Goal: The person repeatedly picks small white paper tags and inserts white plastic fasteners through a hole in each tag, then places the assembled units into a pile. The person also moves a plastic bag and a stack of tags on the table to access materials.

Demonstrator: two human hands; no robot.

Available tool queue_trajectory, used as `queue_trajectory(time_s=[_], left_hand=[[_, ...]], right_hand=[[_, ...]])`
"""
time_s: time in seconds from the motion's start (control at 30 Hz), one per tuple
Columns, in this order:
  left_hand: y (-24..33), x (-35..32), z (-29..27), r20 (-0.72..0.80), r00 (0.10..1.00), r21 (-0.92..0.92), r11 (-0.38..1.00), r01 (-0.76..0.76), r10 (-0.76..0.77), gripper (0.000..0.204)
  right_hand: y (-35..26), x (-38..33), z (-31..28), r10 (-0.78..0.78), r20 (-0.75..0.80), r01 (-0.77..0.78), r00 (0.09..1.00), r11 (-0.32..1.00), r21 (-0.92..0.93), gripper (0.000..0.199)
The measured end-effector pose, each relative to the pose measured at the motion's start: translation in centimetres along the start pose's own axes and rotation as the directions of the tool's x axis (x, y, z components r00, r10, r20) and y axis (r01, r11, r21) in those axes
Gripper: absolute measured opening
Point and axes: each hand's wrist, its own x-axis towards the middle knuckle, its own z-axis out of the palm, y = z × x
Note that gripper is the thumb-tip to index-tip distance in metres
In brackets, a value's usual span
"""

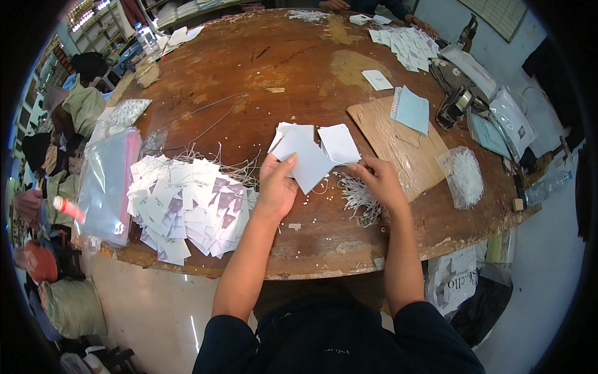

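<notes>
My left hand (278,188) holds a blank white hang tag (304,161) between thumb and fingers, turned corner-down. My right hand (381,184) is pinched at the tag's right side, where a thin white string seems to run into the fingertips; the grip is partly hidden. Beyond the held tag lie two small stacks of blank tags, a left stack (280,134) and a right stack (340,144). A bundle of loose white strings (359,198) rests beneath my right hand. Left of my left forearm spreads a large heap of printed, strung tags (187,209).
Clear plastic sleeves (107,187) lie at the left edge. On the right are a wooden board (408,149) with a light blue notebook (411,110), a bag of white bits (464,177) and a tape dispenser (458,107). Across the table a person's hand (425,27) is near more tags (408,47).
</notes>
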Motion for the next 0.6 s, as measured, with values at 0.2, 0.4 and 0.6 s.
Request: queue_trajectory(time_s=[0.2, 0.4, 0.6], left_hand=[[-0.3, 0.2, 0.0, 0.017, 1.000, 0.103, 0.995, -0.003, 0.001, 0.041], [-1.3, 0.0, 0.1, 0.000, 1.000, 0.250, 0.968, 0.000, -0.001, 0.049], [-1.8, -0.3, 0.5, 0.065, 0.998, 0.271, 0.963, -0.005, -0.013, 0.051]], right_hand=[[0.2, 0.4, 0.1, -0.199, -0.151, 0.212, 0.968, 0.974, 0.074, 0.023], [0.1, 0.3, 0.1, -0.033, -0.254, 0.250, 0.967, 0.334, 0.909, 0.017], [-1.0, -0.1, 1.3, -0.037, -0.184, 0.154, 0.982, 0.717, 0.680, 0.018]])
